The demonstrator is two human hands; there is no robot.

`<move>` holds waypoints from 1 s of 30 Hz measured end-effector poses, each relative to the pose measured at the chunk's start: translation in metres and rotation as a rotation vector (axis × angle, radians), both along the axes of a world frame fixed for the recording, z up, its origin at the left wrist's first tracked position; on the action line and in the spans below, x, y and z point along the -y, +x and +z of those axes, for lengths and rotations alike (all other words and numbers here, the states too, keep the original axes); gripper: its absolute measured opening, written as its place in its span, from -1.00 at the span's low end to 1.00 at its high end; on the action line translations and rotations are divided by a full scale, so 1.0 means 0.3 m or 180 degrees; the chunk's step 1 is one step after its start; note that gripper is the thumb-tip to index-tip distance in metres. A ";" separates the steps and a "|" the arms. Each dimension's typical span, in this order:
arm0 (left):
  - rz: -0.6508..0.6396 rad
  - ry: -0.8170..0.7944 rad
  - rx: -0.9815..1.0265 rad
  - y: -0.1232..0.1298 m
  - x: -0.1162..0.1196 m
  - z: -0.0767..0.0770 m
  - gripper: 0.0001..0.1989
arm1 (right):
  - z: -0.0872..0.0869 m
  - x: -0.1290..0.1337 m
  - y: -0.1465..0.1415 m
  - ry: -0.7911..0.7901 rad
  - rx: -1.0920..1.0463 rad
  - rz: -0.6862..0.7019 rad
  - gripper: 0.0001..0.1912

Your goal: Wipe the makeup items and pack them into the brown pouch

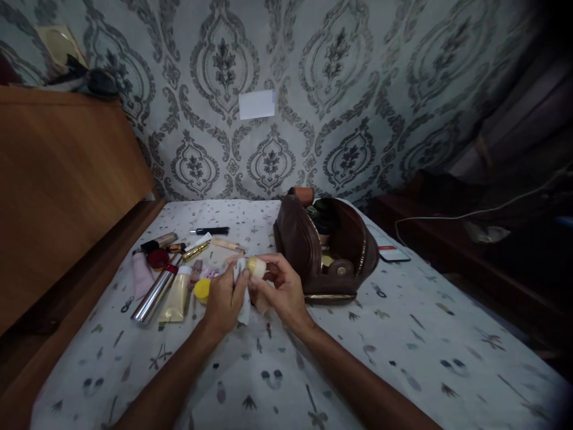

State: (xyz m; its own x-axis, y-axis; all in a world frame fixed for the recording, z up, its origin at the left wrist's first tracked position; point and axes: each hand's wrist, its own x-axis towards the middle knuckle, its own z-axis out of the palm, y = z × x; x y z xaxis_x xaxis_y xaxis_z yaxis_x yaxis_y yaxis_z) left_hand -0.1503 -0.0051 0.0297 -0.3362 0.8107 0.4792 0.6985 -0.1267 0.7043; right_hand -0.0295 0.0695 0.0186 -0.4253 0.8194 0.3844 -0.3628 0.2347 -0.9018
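A small cream-coloured jar (256,267) is pinched in the fingers of my right hand (283,291). Pressed against its left side is a pale cloth or wipe (243,298), held by my left hand (227,298). Just left of my left hand lies a round yellow item (202,290). Several cosmetics lie beyond it, among them a cream tube (177,295), a silver tube with a red end (155,294), a pink tube (142,275) and a gold tube (196,251). A brown bag (293,239) stands unzipped to the right of my hands, with items inside.
A black pen-like item (212,230) lies at the back of the patterned sheet (394,370). Behind the bag's right side is a phone (394,253). Wooden furniture (67,191) borders the left, and a patterned wall (286,143) rises behind. A cable (470,215) hangs at right.
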 end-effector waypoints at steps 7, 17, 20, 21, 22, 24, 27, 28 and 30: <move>-0.0140 0.0504 -0.0590 -0.009 0.009 -0.014 -0.76 | -0.010 -0.004 0.005 0.0533 0.0316 -0.0338 -0.70; -0.0526 0.0742 -0.1161 -0.020 0.006 -0.019 -0.47 | 0.011 -0.003 -0.004 -0.1858 -0.0896 0.0935 -0.60; -0.0509 0.0696 -0.1230 -0.013 0.003 -0.022 -0.43 | 0.008 -0.012 -0.008 -0.2266 -0.1126 0.1123 -0.66; -0.0492 0.0673 -0.1233 -0.011 0.003 -0.024 -0.42 | 0.005 -0.015 -0.010 -0.2371 -0.1183 0.1172 -0.67; -0.0482 0.0658 -0.1229 -0.010 0.003 -0.027 -0.41 | 0.001 -0.017 -0.011 -0.2452 -0.1234 0.1208 -0.67; -0.0474 0.0646 -0.1223 -0.008 0.004 -0.032 -0.40 | -0.002 -0.019 -0.013 -0.2548 -0.1309 0.1272 -0.64; -0.0415 0.0646 -0.1210 -0.008 0.005 -0.036 -0.39 | 0.003 -0.018 -0.013 -0.2501 -0.1311 0.1402 -0.55; -0.0369 0.0635 -0.1208 -0.008 0.005 -0.037 -0.40 | 0.006 -0.017 -0.013 -0.2458 -0.1302 0.1438 -0.52; -0.0270 0.0606 -0.1191 -0.009 0.005 -0.037 -0.41 | 0.012 -0.015 -0.012 -0.2387 -0.1292 0.1464 -0.52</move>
